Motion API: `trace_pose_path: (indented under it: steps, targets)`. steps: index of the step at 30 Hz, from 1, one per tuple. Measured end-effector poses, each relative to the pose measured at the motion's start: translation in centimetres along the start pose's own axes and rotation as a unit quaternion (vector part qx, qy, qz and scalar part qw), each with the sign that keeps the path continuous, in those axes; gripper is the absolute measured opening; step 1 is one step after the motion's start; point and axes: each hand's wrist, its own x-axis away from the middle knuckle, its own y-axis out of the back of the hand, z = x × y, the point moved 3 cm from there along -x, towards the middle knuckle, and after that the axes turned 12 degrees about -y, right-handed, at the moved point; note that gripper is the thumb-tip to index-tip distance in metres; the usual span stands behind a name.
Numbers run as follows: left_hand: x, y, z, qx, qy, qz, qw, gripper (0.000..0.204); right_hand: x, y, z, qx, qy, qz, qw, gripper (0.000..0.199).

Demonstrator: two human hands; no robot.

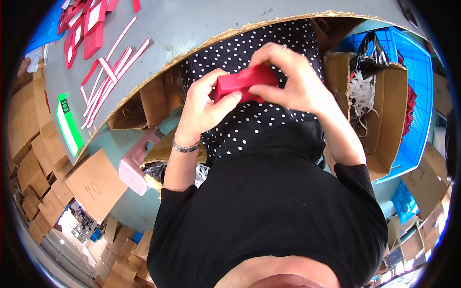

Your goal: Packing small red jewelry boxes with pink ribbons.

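Above my lap, both hands grip a small red box (231,85). My left hand (204,103) pinches its left end, thumb on the near side and fingers behind. At the right end my right hand (290,79) has its thumb along the near face and its fingers curled over the top. The box's far side is hidden. On the grey table (168,29) ahead lie several red-and-white strips (113,72), left of my hands. Beyond them, a pile of red boxes with white parts (89,26) sits at the far left.
A green-and-white strip-shaped pack (69,125) lies at the table's left edge. At right stands an open cardboard box (384,125) with white paper strips and a black bag, beside a blue plastic crate (420,96). A pink stool (134,165) and stacked cartons (43,182) are at left.
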Motion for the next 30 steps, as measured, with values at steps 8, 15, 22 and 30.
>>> trace_pose_path:
  steps: [8,15,22,30]
  targets:
    - [1.6,-1.4,0.7,0.191,0.08,-0.129,0.97,0.016,1.3,0.9,-3.7,-0.225,-0.225,0.139,0.938,0.025]
    - [1.7,-1.1,0.9,0.096,0.038,-0.103,0.989,0.016,1.3,-0.2,-2.8,-0.224,-0.223,0.206,0.926,0.026]
    - [1.7,-0.8,1.3,0.111,0.049,-0.075,0.99,0.02,1.0,-0.4,-3.3,-0.17,-0.225,0.236,0.93,0.028]
    - [1.6,-0.7,1.3,0.072,0.049,-0.059,0.994,0.023,0.9,-0.2,-2.9,-0.124,-0.228,0.2,0.945,0.027]
